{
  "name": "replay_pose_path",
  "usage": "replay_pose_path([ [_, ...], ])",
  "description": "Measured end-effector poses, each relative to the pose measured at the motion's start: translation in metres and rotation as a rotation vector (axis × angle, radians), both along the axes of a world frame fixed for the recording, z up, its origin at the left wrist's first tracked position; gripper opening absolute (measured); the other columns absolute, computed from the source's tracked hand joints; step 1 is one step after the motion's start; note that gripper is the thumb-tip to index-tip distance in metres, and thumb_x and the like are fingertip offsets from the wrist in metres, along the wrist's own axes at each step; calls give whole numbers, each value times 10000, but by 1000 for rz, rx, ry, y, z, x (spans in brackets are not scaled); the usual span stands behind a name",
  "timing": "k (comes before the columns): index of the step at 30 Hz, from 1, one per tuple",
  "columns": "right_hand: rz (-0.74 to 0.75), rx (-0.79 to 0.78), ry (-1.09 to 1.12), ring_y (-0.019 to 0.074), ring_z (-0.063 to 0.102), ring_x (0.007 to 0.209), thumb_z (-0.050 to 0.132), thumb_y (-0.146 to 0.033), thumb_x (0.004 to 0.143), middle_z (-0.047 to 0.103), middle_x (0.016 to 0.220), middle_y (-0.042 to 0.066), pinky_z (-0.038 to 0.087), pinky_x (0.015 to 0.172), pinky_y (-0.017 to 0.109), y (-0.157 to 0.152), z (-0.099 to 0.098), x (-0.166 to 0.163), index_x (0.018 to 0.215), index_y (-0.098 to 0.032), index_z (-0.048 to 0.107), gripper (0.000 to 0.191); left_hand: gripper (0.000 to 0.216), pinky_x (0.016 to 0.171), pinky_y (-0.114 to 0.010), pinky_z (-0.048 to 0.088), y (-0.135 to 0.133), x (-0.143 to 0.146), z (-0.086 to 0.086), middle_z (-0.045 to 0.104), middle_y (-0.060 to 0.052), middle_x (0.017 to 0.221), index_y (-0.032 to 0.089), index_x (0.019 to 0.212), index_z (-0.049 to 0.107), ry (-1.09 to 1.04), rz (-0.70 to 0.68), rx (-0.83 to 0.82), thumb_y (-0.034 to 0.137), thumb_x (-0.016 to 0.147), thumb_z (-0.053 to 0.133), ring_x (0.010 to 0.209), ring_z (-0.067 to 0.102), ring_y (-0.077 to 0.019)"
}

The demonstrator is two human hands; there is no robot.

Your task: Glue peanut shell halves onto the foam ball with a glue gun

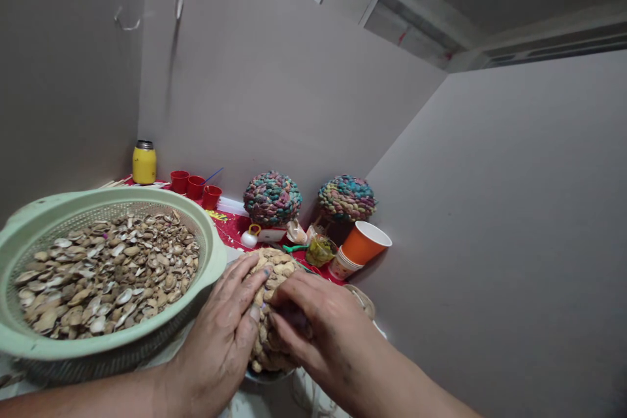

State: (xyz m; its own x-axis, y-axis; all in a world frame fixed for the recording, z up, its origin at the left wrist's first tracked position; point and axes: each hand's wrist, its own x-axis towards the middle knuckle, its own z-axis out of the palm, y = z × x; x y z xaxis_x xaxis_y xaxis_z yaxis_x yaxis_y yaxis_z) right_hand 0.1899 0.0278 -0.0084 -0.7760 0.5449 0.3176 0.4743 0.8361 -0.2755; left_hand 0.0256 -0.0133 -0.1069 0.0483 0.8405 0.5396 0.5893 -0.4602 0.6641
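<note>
A rounded piece (269, 353) covered in pale tan nut shells stands in front of me, its lower edge over something bowl-like. My left hand (228, 313) lies along its left side, fingers stretched out and resting on the shells. On the other side my right hand (318, 320) has its thumb and fingertips drawn together against the shell surface. Whatever may be between those fingertips is hidden. To the left, a pale green colander (215, 261) holds many loose half shells (122, 274).
Two round pieces covered in multicoloured shells (273, 198) stand by the wall. Before them are a white, yellow-ringed object (251, 236), a clear cup with yellowish contents (321, 251) and tilted orange paper cups (361, 245). Small red cups (196, 187) and a yellow jar (144, 164) stand behind the colander.
</note>
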Motion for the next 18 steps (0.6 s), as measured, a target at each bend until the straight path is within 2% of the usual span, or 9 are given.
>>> replay_pose_path([
  [6, -29, 70, 22, 172, 517, 689, 597, -8, 759, 585, 791, 32, 391, 613, 256, -4, -6, -3, 789, -181, 477, 213, 509, 1169, -508, 287, -1, 0, 2, 406, -121, 1556, 181, 1420, 489, -31, -2, -15, 132, 934, 346, 1439, 351, -240],
  [18, -83, 50, 89, 174, 462, 670, 509, -91, 821, 534, 760, 23, 330, 604, 276, -7, -15, -1, 789, -184, 456, 112, 517, 1171, -502, 298, -1, 1, 3, 424, -99, 1549, 217, 1415, 493, -69, -14, 33, 120, 925, 363, 1433, 362, -237],
])
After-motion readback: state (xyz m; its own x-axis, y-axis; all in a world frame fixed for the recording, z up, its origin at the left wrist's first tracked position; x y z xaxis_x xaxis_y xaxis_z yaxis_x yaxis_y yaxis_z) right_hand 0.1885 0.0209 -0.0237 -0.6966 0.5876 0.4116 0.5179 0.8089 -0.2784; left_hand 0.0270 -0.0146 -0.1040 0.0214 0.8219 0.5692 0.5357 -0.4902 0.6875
